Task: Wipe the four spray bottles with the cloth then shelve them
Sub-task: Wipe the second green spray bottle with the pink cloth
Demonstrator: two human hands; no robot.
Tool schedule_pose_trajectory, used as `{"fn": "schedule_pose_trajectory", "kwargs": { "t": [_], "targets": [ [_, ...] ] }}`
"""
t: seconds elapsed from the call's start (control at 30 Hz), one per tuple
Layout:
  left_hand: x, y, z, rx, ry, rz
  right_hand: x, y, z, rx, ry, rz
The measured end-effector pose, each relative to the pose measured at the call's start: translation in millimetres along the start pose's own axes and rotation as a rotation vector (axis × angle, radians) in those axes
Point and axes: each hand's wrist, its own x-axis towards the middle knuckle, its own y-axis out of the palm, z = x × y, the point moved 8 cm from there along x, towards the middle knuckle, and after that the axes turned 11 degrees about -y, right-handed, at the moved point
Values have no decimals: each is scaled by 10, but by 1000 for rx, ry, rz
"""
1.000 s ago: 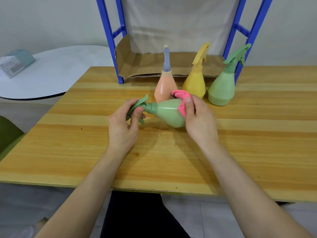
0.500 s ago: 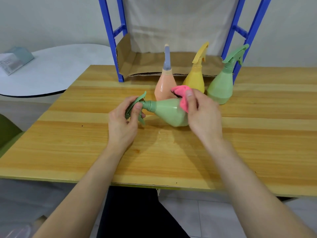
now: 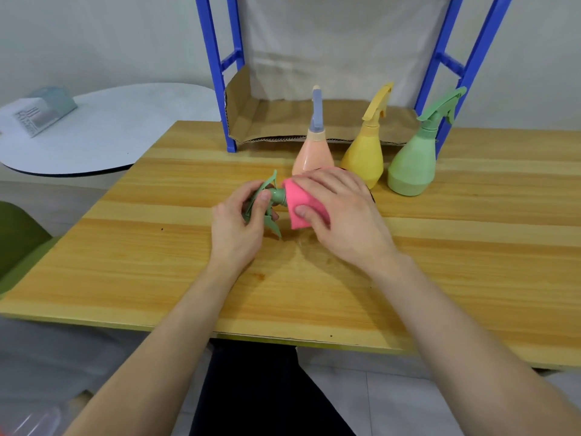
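The right hand (image 3: 342, 212) is now wrapping the cloth (image 3: 297, 204) round the bottle (image 3: 278, 196) up to its neck, having been only pinching it near the base a second ago. The left hand (image 3: 235, 228) is still gripping the trigger, so wiping is probably well along. Three more bottles (image 3: 364, 152) are standing behind on the desk (image 3: 314, 294), before the blue shelf (image 3: 217, 73).
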Motion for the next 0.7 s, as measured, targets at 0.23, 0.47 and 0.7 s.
{"fn": "schedule_pose_trajectory", "kwargs": {
  "t": [0.23, 0.47, 0.7],
  "targets": [
    [26, -2, 35, -5, -28, 18, -370, -219, -584, 251, 490, -214],
    [74, -63, -380, 221, 279, 49, -191, -64, -238, 296, 181, 31],
    [-153, -115, -803, 682, 717, -69, -228, -256, -320, 298, 291, -133]
  ]
}}
